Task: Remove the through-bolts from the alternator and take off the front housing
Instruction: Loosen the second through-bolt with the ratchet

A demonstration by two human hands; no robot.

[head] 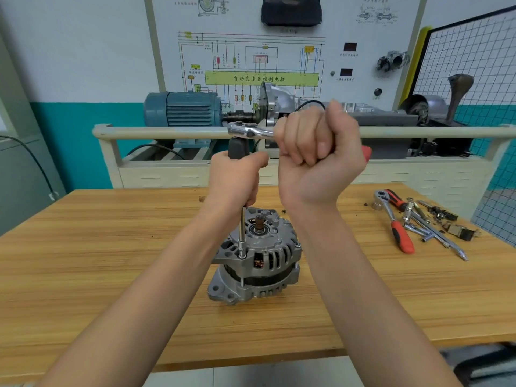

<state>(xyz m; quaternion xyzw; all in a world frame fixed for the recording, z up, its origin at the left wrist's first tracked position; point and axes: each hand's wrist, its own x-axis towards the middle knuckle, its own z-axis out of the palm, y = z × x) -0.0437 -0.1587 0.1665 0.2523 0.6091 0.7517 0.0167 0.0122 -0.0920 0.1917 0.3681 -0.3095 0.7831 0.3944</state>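
**Kid:** Near the middle of the wooden surface (pixel 111 247), what is that grey metal thing?

**Helper:** That is the alternator (pixel 255 263). It stands on end with its shaft pointing up. A long thin bar (pixel 242 233) comes straight down onto one through-bolt (pixel 241 256) at its rim, on the side toward the left edge.

**Kid:** Who holds the bar?

**Helper:** The left hand (pixel 237 180) has its grip wrapped tight around the dark top of the bar. The right hand (pixel 318 155) has its grip closed around the handle of the ratchet (pixel 251 131) that sits on top.

**Kid:** How do you do it well?

**Helper:** I think you keep the bar straight up, so the end does not slip off the bolt. Push down a little with the left hand and swing the handle slowly with the right one. The alternator is not clamped, so it could twist or tip.

**Kid:** And the other stuff?

**Helper:** Spare tools (pixel 410 222) lie near the far right corner, well apart.
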